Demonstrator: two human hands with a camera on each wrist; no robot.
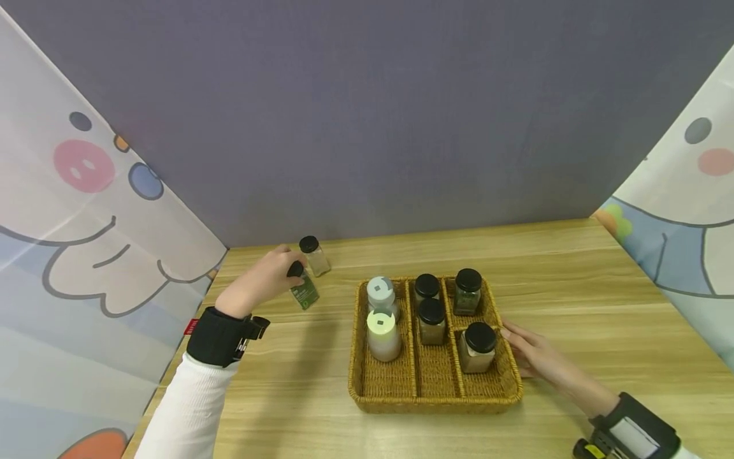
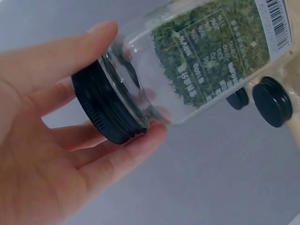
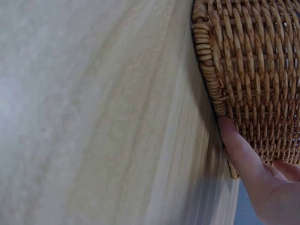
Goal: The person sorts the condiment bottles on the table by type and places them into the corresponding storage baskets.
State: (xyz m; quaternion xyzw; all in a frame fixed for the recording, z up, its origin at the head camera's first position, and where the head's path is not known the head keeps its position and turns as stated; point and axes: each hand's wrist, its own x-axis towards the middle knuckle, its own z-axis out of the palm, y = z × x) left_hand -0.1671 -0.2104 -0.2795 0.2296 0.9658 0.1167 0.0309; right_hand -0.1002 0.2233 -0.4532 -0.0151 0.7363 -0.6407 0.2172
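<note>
My left hand [image 1: 274, 271] pinches a clear spice jar [image 1: 306, 293] at its black lid and neck. In the left wrist view, the jar [image 2: 206, 56] holds dried green herbs and carries printed text and a barcode label. It hangs tilted near the back left of the table, beside another black-lidded jar [image 1: 318, 260]. At the right, my right hand [image 1: 533, 357] touches the outer side of a wicker basket [image 1: 384, 404]. One straight finger [image 3: 241, 152] lies low along the weave in the right wrist view.
Inside the divided basket stand several black-lidded jars [image 1: 478, 347] and two pale-topped containers, one a yellowish-capped bottle [image 1: 383, 335]. A grey wall [image 1: 367, 127] rises behind the wooden table [image 1: 573, 274]. Printed cartoon cloths [image 1: 86, 210] flank it on both sides.
</note>
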